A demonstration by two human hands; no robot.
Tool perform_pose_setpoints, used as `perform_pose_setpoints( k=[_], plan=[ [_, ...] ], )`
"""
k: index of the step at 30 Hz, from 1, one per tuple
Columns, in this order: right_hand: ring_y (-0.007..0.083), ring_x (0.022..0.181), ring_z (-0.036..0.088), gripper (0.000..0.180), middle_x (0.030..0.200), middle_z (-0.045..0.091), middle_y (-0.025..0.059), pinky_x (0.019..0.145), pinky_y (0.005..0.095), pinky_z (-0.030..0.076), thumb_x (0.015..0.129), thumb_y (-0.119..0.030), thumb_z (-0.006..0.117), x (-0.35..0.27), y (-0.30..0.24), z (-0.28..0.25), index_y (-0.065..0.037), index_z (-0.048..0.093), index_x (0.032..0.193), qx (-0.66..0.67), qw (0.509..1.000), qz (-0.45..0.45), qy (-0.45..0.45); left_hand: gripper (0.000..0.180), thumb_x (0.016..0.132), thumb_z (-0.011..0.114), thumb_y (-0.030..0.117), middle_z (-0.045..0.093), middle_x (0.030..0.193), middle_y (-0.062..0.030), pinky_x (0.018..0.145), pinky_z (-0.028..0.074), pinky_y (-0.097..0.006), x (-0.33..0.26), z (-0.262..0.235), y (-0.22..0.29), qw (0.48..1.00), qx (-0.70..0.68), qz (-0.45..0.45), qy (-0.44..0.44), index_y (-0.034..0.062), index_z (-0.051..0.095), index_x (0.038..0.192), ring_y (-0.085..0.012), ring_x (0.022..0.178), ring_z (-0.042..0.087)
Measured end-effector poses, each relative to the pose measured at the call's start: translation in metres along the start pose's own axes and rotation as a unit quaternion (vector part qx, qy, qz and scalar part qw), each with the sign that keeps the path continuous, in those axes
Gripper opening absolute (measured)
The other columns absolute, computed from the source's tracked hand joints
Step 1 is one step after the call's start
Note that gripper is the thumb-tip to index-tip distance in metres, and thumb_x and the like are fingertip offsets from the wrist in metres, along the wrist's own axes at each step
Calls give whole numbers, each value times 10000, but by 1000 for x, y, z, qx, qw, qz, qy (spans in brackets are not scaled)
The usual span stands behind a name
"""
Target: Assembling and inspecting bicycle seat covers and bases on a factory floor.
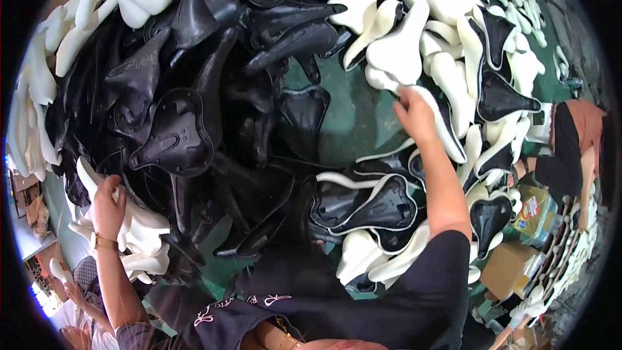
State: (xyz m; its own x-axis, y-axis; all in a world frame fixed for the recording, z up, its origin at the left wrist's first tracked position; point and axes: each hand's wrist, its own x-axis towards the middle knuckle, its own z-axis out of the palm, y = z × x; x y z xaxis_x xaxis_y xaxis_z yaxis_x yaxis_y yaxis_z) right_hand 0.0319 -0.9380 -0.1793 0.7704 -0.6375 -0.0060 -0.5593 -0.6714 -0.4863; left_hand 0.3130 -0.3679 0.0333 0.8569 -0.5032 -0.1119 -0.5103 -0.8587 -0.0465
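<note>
Right hand (414,115) touches white saddle pad (447,123).

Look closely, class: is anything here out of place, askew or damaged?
Nothing looks damaged. The black saddle shells and white foam pads lie in loose, overlapping heaps on the green table, tilted every way. The left hand and right hand each rest on white pads.

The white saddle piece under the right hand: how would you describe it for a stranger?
Start at the bare green table patch in the middle. At its right edge the right hand presses a white foam saddle piece. Unlike the all-white neighbours above, a black strip lines its edge.
</note>
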Motion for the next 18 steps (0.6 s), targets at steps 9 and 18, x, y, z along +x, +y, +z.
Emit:
perform_pose_setpoints(
  k=[9,18],
  plan=[
    [264,1299,394,745,1291,546,110,1067,444,285,683,-359,773,205,-30,39,-109,466,1314,-41,947,204,245,295,801,644,52,634,1006,-128,799,502,-359,21,13,56,994,-76,-35,-67,36,594,1091,-282,910,640],
    [279,1004,576,747,1147,541,177,890,364,473,654,18,757,49,7,-104,33,334,1271,432,787,115,425,614,744,703,64,385,1401,-205,1056,363,-421,75,24,140,993,-38,99,53,51,461,1308,-419,1261,416]
  ],
)
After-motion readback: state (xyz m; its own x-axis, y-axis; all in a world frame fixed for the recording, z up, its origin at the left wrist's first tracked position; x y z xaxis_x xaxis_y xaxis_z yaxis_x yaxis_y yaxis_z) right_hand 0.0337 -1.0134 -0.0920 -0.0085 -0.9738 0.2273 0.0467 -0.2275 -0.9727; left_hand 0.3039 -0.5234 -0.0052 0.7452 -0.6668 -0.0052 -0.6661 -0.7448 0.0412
